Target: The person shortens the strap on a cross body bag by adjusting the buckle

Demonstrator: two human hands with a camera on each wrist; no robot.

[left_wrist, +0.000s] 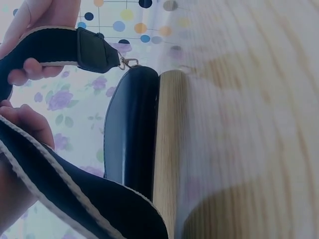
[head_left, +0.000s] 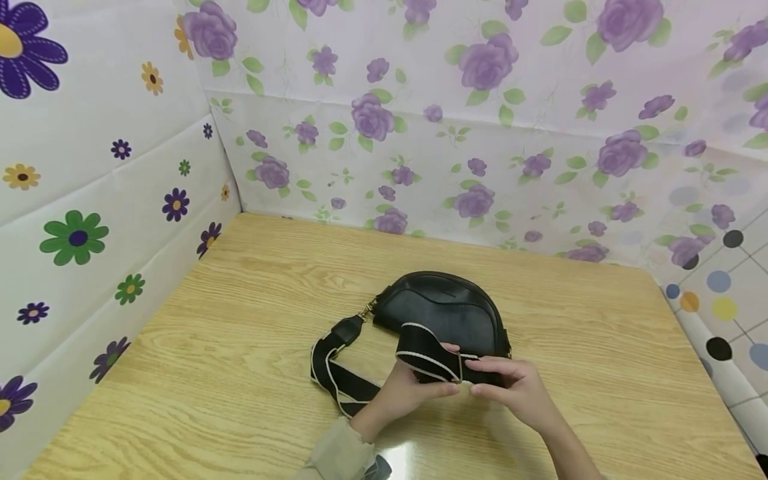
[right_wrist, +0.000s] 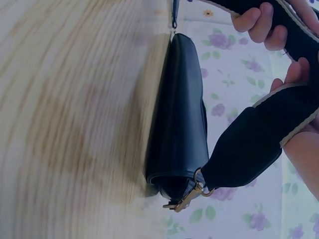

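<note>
A black half-round handbag (head_left: pixel 447 307) lies on the wooden table. Its black strap with white edging (head_left: pixel 420 350) is clipped at both ends by metal clasps (right_wrist: pixel 197 191). In front of the bag my left hand (head_left: pixel 403 393) pinches a raised loop of the strap beside a thin metal slider buckle (head_left: pixel 460 368). Just right of the buckle, my right hand (head_left: pixel 522 390) grips the strap between thumb and fingers. The remaining strap runs left in a slack bend on the tabletop. In the wrist views both hands hold the strap above the table, and some fingers are hidden behind it.
The wooden table (head_left: pixel 252 313) reaches back to a wall covering with purple roses (head_left: pixel 372 117). On the left stands a covering with bold flowers (head_left: pixel 75 238), on the right one with coloured dots (head_left: pixel 723 308). A small dark object (head_left: pixel 378 469) shows near the left sleeve.
</note>
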